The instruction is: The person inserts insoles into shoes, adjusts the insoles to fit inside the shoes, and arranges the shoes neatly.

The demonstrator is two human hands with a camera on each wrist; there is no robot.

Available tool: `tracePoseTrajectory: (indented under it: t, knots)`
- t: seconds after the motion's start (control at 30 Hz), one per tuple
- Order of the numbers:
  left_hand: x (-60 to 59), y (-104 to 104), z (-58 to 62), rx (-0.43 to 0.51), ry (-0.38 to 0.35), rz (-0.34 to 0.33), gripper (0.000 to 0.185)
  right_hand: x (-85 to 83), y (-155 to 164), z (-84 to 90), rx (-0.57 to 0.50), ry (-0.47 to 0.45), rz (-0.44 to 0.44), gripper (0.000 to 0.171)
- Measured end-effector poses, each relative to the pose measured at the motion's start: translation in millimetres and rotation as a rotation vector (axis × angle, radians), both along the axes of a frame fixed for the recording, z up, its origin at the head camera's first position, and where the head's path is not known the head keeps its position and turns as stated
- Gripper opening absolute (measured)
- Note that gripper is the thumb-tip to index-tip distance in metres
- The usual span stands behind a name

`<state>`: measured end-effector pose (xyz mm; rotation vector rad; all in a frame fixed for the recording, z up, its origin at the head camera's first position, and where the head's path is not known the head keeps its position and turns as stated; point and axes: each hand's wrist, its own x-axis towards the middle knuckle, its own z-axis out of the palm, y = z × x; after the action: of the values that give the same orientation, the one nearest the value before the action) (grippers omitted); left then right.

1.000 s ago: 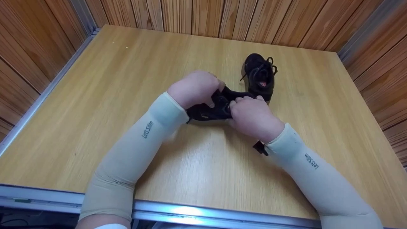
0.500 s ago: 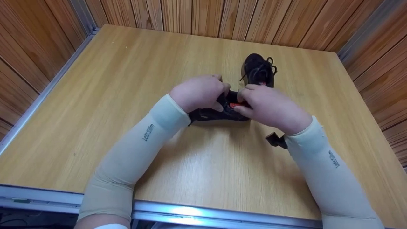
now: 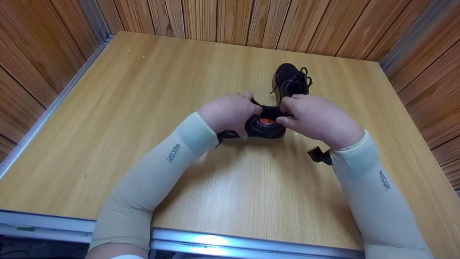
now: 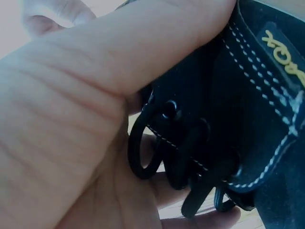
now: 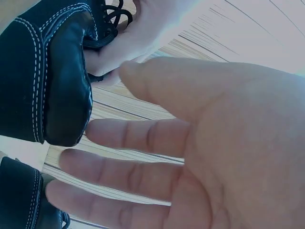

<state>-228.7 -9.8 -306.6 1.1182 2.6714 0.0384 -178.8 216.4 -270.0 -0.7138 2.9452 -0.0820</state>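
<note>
A black lace-up shoe (image 3: pixel 266 133) with white stitching lies sideways on the table, its toe toward the left. Its opening shows an orange-red patch (image 3: pixel 267 121) inside. My left hand (image 3: pixel 230 112) grips the shoe around the lacing. In the left wrist view the thumb lies over the upper beside the black laces (image 4: pixel 178 157), and a yellow mark (image 4: pixel 286 57) shows on the side. At the heel end, my right hand (image 3: pixel 320 117) has its fingertips close to the collar. In the right wrist view its fingers (image 5: pixel 138 136) are nearly straight, with the thumb apart from them.
Just behind the heel end stands a second black shoe (image 3: pixel 287 77), toe pointing away, laces tied in a bow. The wooden table (image 3: pixel 125 144) meets a slatted wall (image 3: pixel 233 18) at the back. A black device (image 3: pixel 318 155) sits at my right wrist.
My right hand has moved from over the shoe's opening to the right, and the orange-red patch has come into view. My left hand has shifted slightly right and nearer, keeping its hold on the shoe.
</note>
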Motion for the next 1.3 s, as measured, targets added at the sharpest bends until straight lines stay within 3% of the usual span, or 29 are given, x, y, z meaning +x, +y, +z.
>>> tracePoseTrajectory:
  t: [0.23, 0.67, 0.8, 1.3]
  knots:
    - [-3.4, 0.7, 1.2, -0.013, 0.002, -0.044, 0.061, -3.3, 1.9, 0.8, 0.002, -0.057, -0.025, 0.025]
    - [-11.9, -2.7, 1.2, -0.02, -0.002, -0.125, 0.057, -3.1, 3.6, 1.0, -0.025, -0.074, -0.032, 0.022]
    - [-12.7, -4.4, 1.0, -0.022, 0.021, -0.149, 0.056, -2.8, 3.1, 2.0, -0.025, -0.069, -0.037, 0.022]
    - [-15.7, -21.3, 5.1, 0.0, 0.183, -0.113, 0.045, -3.6, 3.9, 0.8, 0.014, -0.065, -0.034, 0.025]
